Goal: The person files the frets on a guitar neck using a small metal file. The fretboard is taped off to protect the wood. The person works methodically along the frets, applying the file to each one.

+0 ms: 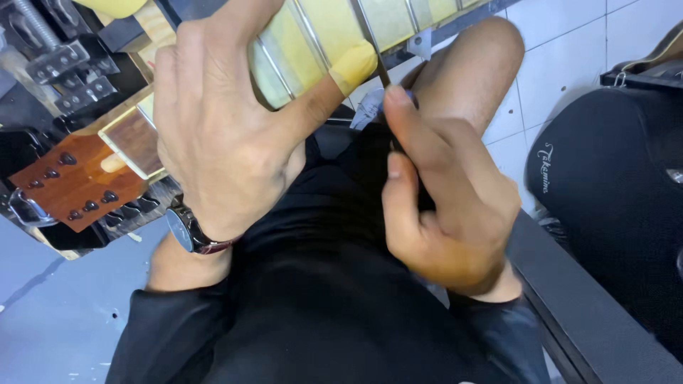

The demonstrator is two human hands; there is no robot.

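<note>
So the guitar neck runs across the top of the view, fretboard covered in yellowish masking tape with only the metal frets left bare. The left hand is wrapped over the neck from above, fingers curled around it, thumb stretched out along the lower edge with a taped tip sitting right at one fret. There's a wristwatch on that wrist.

The right hand sits just below and to the right of the neck, closed in a pinch on a thin dark fret file. The file pokes up from the fingertips and meets the fretboard right beside the left thumb.

The reddish-brown headstock sticks out on the left, with its tuner holes showing, next to a metal clamp. The person's in black clothing with one bare knee under the neck. The floor is white tile on the right and grey on the left, and a black guitar gig bag lies off to the right.
</note>
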